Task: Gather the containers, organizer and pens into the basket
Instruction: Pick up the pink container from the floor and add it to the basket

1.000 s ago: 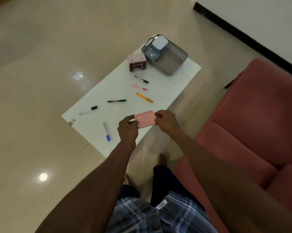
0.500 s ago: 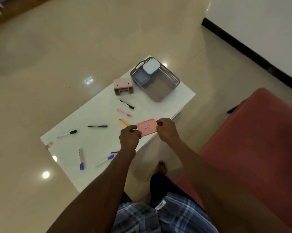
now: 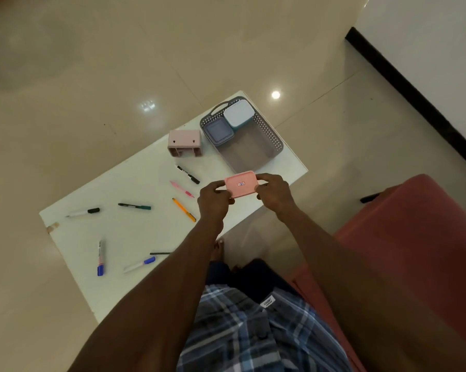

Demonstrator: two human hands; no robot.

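Observation:
A pink lidded container (image 3: pixel 240 183) is in the air just in front of the grey basket (image 3: pixel 269 130). My left hand (image 3: pixel 214 201) grips its left end and my right hand (image 3: pixel 273 193) grips its right end. Inside the basket, at its far end, sit a grey-lidded container (image 3: pixel 218 130) and a white-lidded teal container (image 3: pixel 238 114). A pink organizer (image 3: pixel 184 143) stands left of the basket. Several pens lie scattered on the white table (image 3: pixel 135 183), among them an orange one (image 3: pixel 184 209), a pink one (image 3: pixel 181 189) and a black marker (image 3: pixel 188 174).
A red sofa (image 3: pixel 419 237) fills the right side, with a dark object (image 3: pixel 370 197) on the floor beside it. My feet show under the table's near edge. Glossy beige floor tiles surround the table, and a wall with black skirting runs at the far right.
Both hands have carried the pink container forward from the table's near edge to just before the basket. The camera view has shifted, showing more pens at the left.

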